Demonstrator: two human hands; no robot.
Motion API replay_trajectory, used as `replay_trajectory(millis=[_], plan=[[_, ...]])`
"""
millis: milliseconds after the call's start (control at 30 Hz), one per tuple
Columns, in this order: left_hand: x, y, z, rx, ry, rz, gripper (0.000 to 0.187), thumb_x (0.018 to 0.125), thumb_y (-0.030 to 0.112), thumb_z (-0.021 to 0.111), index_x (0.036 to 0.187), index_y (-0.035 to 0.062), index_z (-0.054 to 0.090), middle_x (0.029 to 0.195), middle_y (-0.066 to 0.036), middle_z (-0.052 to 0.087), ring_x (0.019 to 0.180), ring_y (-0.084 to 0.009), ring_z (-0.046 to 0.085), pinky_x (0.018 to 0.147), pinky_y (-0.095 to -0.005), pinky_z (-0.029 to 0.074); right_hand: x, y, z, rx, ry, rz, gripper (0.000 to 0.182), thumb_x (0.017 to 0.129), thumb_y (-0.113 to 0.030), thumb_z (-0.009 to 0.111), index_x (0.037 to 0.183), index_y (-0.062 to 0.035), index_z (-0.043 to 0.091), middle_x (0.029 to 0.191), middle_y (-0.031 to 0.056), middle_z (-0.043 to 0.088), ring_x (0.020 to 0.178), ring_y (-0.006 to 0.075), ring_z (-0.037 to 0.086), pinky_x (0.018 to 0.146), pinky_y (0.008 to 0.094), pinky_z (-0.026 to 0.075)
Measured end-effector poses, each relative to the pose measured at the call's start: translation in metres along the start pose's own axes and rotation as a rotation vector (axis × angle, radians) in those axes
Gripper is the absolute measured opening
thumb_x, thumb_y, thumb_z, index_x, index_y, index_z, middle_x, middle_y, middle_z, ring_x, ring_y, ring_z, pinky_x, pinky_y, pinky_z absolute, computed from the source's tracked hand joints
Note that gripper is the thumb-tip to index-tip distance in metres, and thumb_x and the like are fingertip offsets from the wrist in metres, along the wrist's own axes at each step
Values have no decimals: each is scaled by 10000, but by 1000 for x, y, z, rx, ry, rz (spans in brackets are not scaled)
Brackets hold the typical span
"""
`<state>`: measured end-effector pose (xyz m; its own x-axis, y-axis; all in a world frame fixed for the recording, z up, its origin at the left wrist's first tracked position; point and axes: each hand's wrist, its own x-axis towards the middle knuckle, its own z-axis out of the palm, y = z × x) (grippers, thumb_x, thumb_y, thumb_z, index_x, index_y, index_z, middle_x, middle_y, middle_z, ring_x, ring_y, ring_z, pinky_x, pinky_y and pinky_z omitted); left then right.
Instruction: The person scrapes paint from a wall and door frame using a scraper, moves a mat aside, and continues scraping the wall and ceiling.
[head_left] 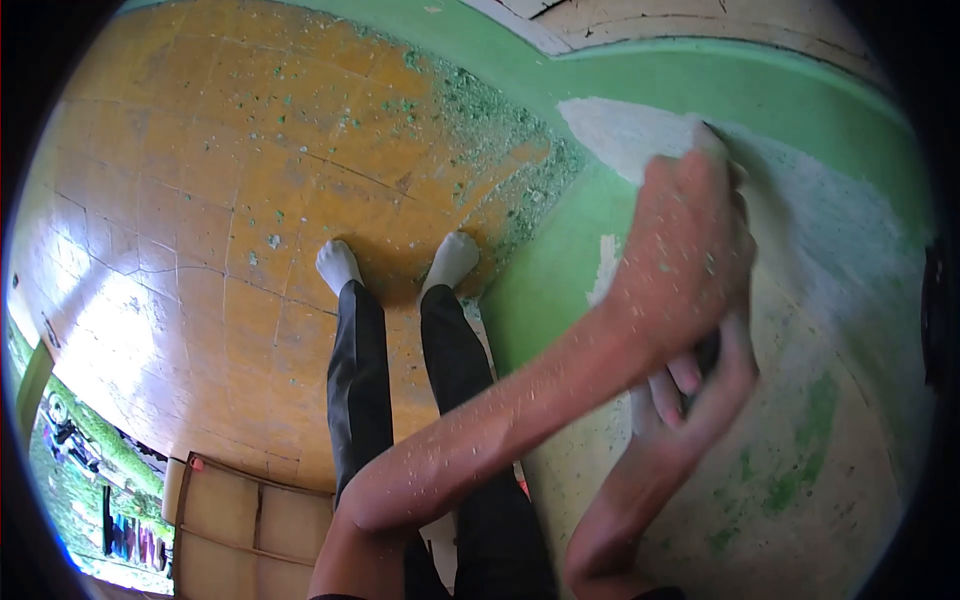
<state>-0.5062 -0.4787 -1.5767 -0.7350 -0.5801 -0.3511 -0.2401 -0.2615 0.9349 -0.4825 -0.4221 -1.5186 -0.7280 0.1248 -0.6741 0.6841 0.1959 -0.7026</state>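
My left hand (690,245) is closed and raised against the wall, over the edge of a pale bare patch (625,130) in the green paint (560,250). One finger reaches up along a thin dark tip. Just below, my right hand (715,385) is closed too, its fingers curled around a dark object (706,352) that shows only in part between the two hands. What the object is cannot be made out. Pale flecks cover my left hand and forearm.
Green and white flakes (490,115) lie along the wall's foot on the orange tiled floor (200,190). My feet, in light socks (453,260), stand near the wall. At the lower left are a framed panel (260,515) and a bright opening with greenery outside (90,460).
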Motion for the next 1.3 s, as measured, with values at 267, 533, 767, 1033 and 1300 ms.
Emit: replay_trajectory(millis=[267,533,767,1033,1300], plan=[[9,-12,-3,64,-49,-19,187,815,52,542,837,-126,594,754,-341,593,792,-482,633,691,-471,499,4,15,-6,-241,9,-231,246,996,-215,423,1114,-53,565,619,-65,353,397,17,245,387,151,208],[9,-14,-7,34,-70,-103,231,813,82,566,897,-125,623,771,-330,615,819,-475,639,722,-452,519,9,10,-2,251,-291,66,269,966,-179,477,1155,-15,576,729,-47,425,534,-25,359,449,116,237],[10,-4,-17,51,-119,-173,188,801,47,534,826,-129,593,753,-325,611,789,-465,650,710,-463,508,4,5,-2,145,-211,77,262,1002,-237,422,1037,-35,585,684,-17,431,428,49,348,380,164,265],[7,4,-17,3,-149,-188,209,773,22,508,811,-163,596,741,-367,588,806,-499,636,743,-483,499,-7,-8,12,138,16,159,207,997,-226,443,981,-70,579,609,-49,392,361,44,265,351,171,251],[2,2,-8,28,48,19,160,752,19,520,739,-132,573,656,-344,545,679,-483,620,621,-474,484,-2,-8,8,228,-120,102,246,1007,-243,440,821,-114,536,564,-55,348,361,19,260,311,167,165]])
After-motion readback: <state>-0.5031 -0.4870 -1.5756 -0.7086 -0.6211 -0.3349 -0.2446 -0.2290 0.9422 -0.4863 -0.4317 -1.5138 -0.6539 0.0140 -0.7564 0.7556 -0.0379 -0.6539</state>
